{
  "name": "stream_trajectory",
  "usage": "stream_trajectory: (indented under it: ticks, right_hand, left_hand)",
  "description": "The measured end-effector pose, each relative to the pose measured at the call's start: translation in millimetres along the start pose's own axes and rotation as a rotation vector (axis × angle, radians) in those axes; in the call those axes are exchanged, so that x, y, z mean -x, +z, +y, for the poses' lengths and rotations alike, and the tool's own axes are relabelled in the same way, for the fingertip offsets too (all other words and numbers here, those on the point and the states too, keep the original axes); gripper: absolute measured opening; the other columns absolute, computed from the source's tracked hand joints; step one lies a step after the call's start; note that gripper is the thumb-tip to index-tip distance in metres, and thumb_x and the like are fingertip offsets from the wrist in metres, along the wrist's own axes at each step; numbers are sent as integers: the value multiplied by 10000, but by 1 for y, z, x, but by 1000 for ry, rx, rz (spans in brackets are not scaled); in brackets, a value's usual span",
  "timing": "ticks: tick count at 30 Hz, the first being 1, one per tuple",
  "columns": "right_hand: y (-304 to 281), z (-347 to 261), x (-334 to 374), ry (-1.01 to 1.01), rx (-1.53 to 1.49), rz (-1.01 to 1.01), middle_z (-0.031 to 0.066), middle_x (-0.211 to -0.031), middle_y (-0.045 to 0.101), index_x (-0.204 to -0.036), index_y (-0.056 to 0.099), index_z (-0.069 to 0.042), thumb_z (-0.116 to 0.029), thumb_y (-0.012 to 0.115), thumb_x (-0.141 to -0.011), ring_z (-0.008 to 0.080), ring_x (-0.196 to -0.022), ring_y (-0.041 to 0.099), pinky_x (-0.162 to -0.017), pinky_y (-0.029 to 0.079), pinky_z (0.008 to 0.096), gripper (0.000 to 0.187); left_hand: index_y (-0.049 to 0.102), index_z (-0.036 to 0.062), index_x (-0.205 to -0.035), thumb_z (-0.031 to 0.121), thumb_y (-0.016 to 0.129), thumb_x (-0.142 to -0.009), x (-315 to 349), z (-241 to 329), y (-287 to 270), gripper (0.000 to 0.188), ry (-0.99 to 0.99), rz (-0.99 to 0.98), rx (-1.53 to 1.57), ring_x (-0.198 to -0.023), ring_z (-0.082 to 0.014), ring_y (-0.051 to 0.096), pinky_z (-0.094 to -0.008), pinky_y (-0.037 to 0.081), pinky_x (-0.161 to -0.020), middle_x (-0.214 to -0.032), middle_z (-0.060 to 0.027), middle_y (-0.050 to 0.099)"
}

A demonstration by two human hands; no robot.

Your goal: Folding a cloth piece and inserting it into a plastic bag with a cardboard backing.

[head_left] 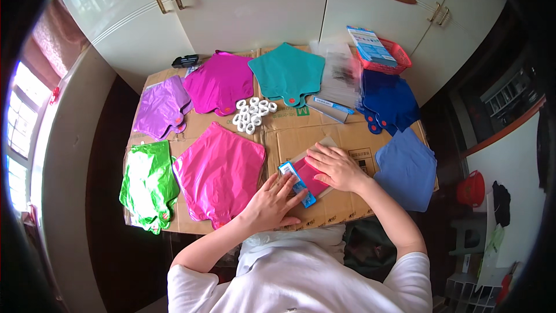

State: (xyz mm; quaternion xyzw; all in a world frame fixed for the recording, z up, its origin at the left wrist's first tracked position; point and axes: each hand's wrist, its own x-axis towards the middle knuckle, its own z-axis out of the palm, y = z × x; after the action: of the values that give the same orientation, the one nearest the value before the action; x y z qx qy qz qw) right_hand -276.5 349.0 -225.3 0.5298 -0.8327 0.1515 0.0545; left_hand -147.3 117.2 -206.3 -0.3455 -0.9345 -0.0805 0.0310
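A clear plastic bag [329, 142] lies on the cardboard in front of me, with a folded pink foil piece [311, 179] inside or under it. A blue and white card [305, 195] runs along its left end. My left hand [272, 200] rests on the card with its fingers spread. Across the pink foil and the bag's right part, my right hand [336, 167] lies flat, fingers stretched out. Left of my left hand is a stack of flat, star-shaped pink foil balloons [223, 168].
Around the cardboard [289, 133] lie more flat foil balloons: green [147, 179], lilac [161, 104], magenta [220, 81], teal [288, 72], dark blue [394, 104] and light blue [408, 171]. White rings [250, 117] are piled mid-table. Clear bags [337, 75] lie near a red basket [399, 58].
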Motion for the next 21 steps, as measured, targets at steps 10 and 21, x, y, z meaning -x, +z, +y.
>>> stream_trajectory:
  ticks: [10,21]
  right_hand:
    - [7,3,2,23,-44,-129,55,-1464,376,-1389,428,-136,-429,520,-909,292,-1380,288,-1123,203,497,570]
    - [18,10,-89,20,-237,178,43,-1065,651,-1006,693,-121,-245,651,-827,242,-992,600,-881,462,384,222]
  left_hand:
    - [454,227,-1353,662,514,-789,-5,-4,-14,715,7,-18,-50,-1279,-376,364,-479,339,-991,-1304,-155,446]
    - [469,153,-1328,659,595,-720,-5,50,6,801,-218,15,-155,-1105,-416,477,-421,433,-826,-1138,-176,515]
